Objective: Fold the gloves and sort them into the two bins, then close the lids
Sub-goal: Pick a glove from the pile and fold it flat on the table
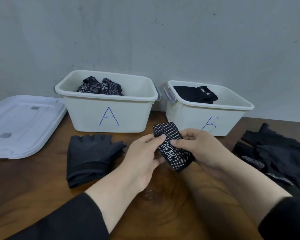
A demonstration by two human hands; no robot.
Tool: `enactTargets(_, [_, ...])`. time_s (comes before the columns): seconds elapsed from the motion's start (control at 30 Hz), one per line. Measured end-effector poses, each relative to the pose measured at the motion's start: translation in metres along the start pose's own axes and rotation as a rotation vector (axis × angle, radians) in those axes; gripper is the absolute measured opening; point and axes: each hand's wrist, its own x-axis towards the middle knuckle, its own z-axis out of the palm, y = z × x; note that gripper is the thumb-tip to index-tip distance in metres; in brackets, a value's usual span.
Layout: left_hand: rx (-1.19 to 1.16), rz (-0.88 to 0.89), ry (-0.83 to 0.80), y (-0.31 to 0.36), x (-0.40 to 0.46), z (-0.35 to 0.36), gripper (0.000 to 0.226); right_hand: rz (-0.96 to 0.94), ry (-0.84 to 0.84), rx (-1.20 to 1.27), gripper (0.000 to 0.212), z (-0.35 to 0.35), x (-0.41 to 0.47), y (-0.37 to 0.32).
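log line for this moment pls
step: folding | both hands pinch dotted glove | bin A: dotted gloves | bin B: plain | lids off

Standing open-topped at the back of the desk (42,184): bin A (109,116) and bin B (197,122), a narrow gap between them, latches jutting into it. Lying flat at far left, the lids (22,125). Blocking the left-centre, a plain folded glove (92,158); crowding the right edge, a glove pile (280,156). Showing bare wood near the front, between both forearms.
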Motion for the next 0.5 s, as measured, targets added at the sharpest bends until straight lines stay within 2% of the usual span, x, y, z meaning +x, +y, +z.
enactTargets(0.17, [0.053,0.012,-0.072,0.011,0.003,-0.005,0.025,0.135,-0.096,0.06,0.027,-0.001,-0.014,-0.01])
enactTargets(0.33, [0.136,0.04,-0.111,0.018,0.004,-0.007,0.026,0.18,-0.193,0.157,0.045,-0.008,-0.02,-0.012])
enactTargets(0.4, [0.172,0.049,-0.099,0.018,0.005,-0.007,0.026,0.165,-0.208,0.168,0.043,-0.009,-0.019,-0.012])
enactTargets(0.5, [0.216,0.067,-0.089,0.02,0.006,-0.008,0.025,0.131,-0.21,0.168,0.027,-0.008,-0.018,-0.011])
